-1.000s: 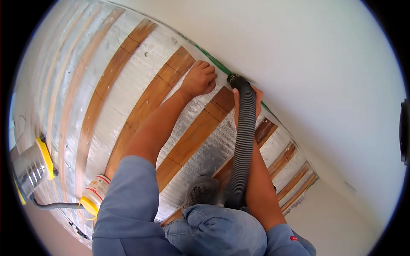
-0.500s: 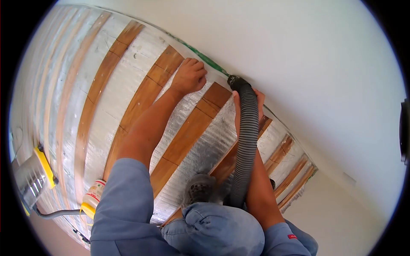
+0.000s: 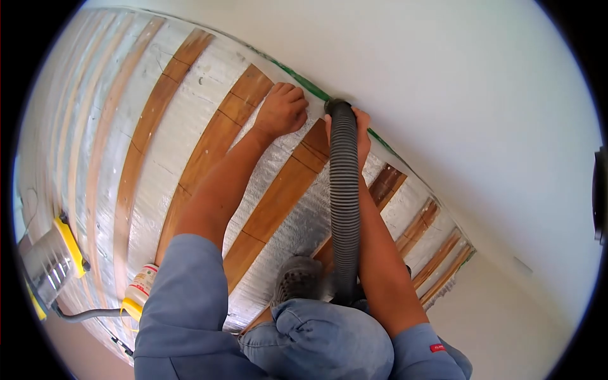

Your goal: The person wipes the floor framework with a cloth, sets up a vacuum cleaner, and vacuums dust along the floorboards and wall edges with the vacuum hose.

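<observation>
A ribbed dark hose runs up from beside my knee to the foot of the white wall. My right hand is wrapped round its upper end, partly hidden behind it. The black hose tip meets a green strip along the wall's base. Left of the hose, my left hand is closed and rests near the wall edge, over silver foil between two wooden strips; whatever its fingers hold, if anything, is hidden.
Wooden strips cross the foil-covered floor. The white wall rises along the right. At the lower left are a white tub with a yellow lid and a clear, yellow-trimmed container with a grey hose.
The hose tip and my right hand have shifted left and slightly up along the wall's base. My left hand has moved little since half a second ago.
</observation>
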Demonstrator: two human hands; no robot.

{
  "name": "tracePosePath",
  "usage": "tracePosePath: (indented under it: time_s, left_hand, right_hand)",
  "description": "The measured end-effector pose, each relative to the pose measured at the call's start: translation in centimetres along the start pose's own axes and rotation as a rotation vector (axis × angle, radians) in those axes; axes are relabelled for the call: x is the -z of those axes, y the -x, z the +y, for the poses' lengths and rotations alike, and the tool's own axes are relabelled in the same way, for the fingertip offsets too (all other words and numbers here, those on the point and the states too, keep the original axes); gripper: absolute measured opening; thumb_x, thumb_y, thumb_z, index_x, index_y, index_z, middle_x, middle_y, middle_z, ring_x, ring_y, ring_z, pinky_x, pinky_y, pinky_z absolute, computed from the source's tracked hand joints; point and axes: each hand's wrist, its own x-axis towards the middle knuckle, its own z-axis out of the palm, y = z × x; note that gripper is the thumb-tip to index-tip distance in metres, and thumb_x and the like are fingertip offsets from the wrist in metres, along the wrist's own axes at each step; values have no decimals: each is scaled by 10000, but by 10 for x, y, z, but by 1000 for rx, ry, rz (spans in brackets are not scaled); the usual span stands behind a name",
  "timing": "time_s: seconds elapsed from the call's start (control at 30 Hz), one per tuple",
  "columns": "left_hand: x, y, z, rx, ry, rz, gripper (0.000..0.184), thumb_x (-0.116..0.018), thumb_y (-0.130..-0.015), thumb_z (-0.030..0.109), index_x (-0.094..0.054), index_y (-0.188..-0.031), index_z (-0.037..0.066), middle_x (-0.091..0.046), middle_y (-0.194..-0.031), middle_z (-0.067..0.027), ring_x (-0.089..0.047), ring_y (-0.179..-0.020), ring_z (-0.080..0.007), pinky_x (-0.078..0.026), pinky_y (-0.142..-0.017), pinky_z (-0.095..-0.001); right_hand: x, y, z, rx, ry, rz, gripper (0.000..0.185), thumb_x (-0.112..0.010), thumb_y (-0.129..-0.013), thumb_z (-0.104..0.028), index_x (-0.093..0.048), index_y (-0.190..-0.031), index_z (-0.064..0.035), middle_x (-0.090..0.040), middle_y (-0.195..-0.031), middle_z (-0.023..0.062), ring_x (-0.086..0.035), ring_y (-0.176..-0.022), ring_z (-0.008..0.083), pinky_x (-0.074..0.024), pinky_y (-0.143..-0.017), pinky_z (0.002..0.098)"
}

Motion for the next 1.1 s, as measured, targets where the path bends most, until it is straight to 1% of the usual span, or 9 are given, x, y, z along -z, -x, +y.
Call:
tracePosePath:
  time_s: [0.07,0.13,0.33,0.43,0.5,0.6,0.73,1.0,1.1]
  left_hand:
    - [-1,-1,5,-11,15,-3,118,-721,-704,55,-688,-816,71,-581,-903,-76,-585,-942,-302,-478,-889,-436]
    - [-3,-1,1,-12,5,34,153,-726,-698,48,-691,-845,77,-591,-918,-69,-592,-958,-300,-478,-895,-440]
    - [-1,0,1,16,9,10,183,-727,-726,8,-710,-897,72,-638,-974,-62,-609,-976,-301,-495,-911,-440]
    - [-1,-1,1,27,19,-15,197,-727,-728,9,-694,-912,73,-648,-1013,-75,-613,-1001,-313,-494,-926,-442]
    - [0,-3,-2,13,1,3,183,-727,-731,21,-684,-900,79,-643,-1004,-73,-617,-1002,-317,-496,-919,-450]
    - [-7,2,-2,-2,39,64,207,-740,-724,6,-673,-902,89,-670,-1051,-85,-639,-1034,-332,-506,-932,-472]
    - [-13,8,-6,2,9,15,204,-736,-773,12,-700,-964,75,-687,-1125,-108,-631,-1085,-350,-504,-949,-484]
    - [-6,0,5,15,-68,-59,190,-716,-825,-1,-717,-1006,56,-692,-1186,-96,-625,-1097,-354,-508,-970,-456]
    - [-9,2,2,8,-62,-67,185,-719,-828,-1,-714,-1004,54,-692,-1182,-93,-626,-1093,-352,-508,-965,-453]
  right_hand:
    - [5,-2,-1,58,-58,-2,449,-813,-976,-193,-573,-1324,-41,-721,-1025,117,-673,-893,142,-540,-805,276]
    - [14,-6,-6,-238,-26,-100,460,-828,-966,-229,-570,-1296,-39,-734,-988,111,-686,-863,146,-555,-793,288]
    - [57,20,13,-68,102,130,528,-854,-948,-279,-553,-1310,-39,-742,-1020,125,-724,-880,174,-579,-792,309]
    - [71,27,10,-357,40,164,568,-866,-935,-250,-568,-1359,-20,-695,-1258,179,-672,-1176,259,-536,-1034,380]
    - [74,30,18,-353,90,141,556,-865,-934,-245,-577,-1350,-14,-682,-1295,189,-668,-1194,260,-536,-1040,384]
    - [82,23,15,-215,21,92,557,-875,-922,-253,-579,-1331,-17,-700,-1243,177,-681,-1159,246,-550,-1016,383]
    - [108,35,23,-298,-36,182,491,-861,-932,-227,-586,-1284,-24,-735,-1130,150,-738,-1006,238,-611,-878,365]
    - [205,55,40,-352,64,280,522,-824,-962,-209,-556,-1361,-4,-731,-1203,203,-734,-1105,279,-606,-930,357]
    - [239,62,35,-568,180,268,493,-783,-985,-223,-584,-1353,37,-724,-1151,165,-715,-1004,241,-571,-937,374]
